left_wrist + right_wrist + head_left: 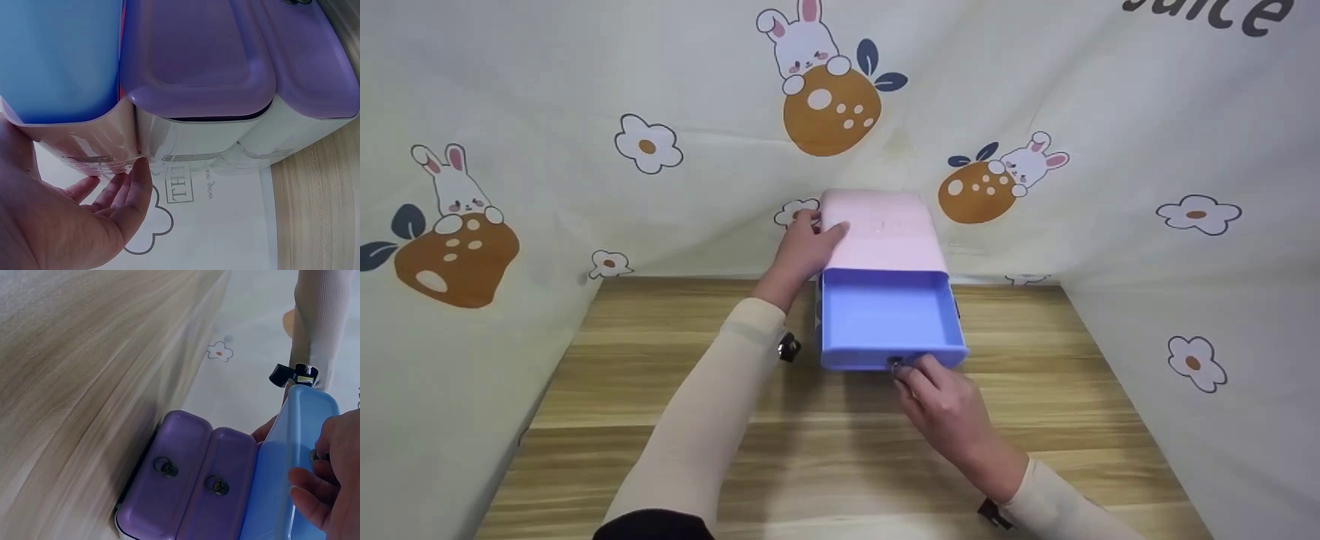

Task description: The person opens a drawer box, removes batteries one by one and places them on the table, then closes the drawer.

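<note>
A pink-topped storage box [881,229] with stacked drawers stands on the table against the back cloth. Its top blue drawer [892,307] is slid well out, its bare inner floor showing from above. My right hand [949,409] pinches the small metal ring pull [895,364] on that drawer's front. Across the box's left top edge lies my left hand [806,247], thumb on the pink top; in the left wrist view its fingers [129,197] touch the side wall. Two purple drawers [230,461] below are closed, each with a ring pull.
The wood-grain table [660,375] spreads around the box. White cloth [712,202] printed with rabbits, fruit and flowers rises behind and at both sides. Dark wrist cameras sit at both cuffs, the left one [789,348] close to the box's left side.
</note>
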